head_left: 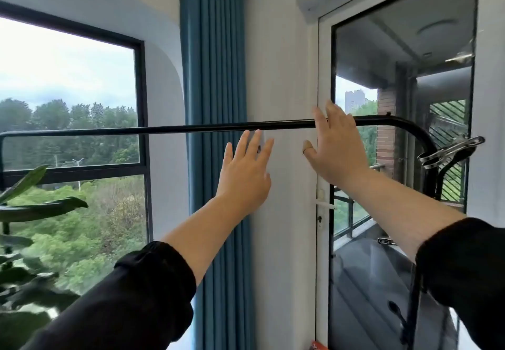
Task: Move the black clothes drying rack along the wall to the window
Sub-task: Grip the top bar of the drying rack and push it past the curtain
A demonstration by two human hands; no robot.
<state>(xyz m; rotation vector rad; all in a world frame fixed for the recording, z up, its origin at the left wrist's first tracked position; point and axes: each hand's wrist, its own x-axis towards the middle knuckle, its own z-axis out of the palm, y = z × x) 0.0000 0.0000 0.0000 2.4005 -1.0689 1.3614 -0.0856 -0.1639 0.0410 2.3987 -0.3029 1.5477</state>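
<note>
The black clothes drying rack shows as a thin top bar (pixel 164 129) running across the view at chest height, bending down at the right end (pixel 426 142). Its left end reaches in front of the window (pixel 68 90). My left hand (pixel 246 166) is spread open just below the bar, fingers up, not holding it. My right hand (pixel 337 145) is open too, fingers crossing in front of the bar with the thumb apart; no grip shows.
A blue curtain (pixel 216 104) hangs between the window and a white-framed glass door (pixel 396 158) on the right. A metal clip (pixel 451 150) is clamped on the rack's right bend. Large plant leaves (pixel 32 207) stand at the lower left.
</note>
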